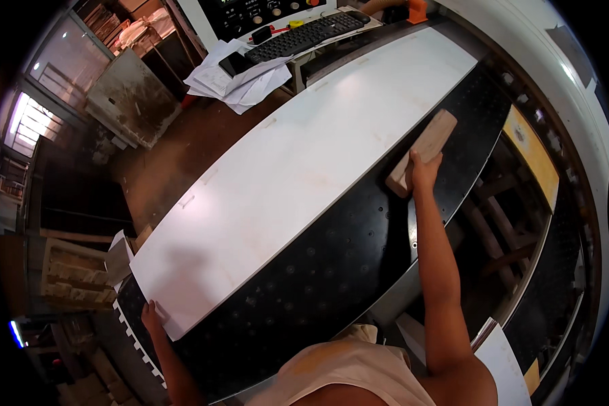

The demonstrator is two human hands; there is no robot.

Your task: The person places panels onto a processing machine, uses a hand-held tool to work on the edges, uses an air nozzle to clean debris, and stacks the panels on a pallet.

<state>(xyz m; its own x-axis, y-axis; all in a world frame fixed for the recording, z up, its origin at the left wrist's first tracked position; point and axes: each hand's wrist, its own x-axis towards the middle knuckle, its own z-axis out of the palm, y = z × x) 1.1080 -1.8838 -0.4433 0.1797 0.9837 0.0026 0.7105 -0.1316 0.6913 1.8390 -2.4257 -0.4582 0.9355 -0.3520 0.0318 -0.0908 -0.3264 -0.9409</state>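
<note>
Two hands are on the work. Right hand (423, 169) — fingers closed around the near end of a wooden block (423, 152), which lies against the far long edge of the white panel (298, 169). Left hand (151, 316) rests at the panel's near corner; its finger opening cannot be determined. Panel lies flat on the black perforated machine bed (331, 271). Beyond its far end — a black keyboard (304, 35) and loose papers (233, 78).
</note>
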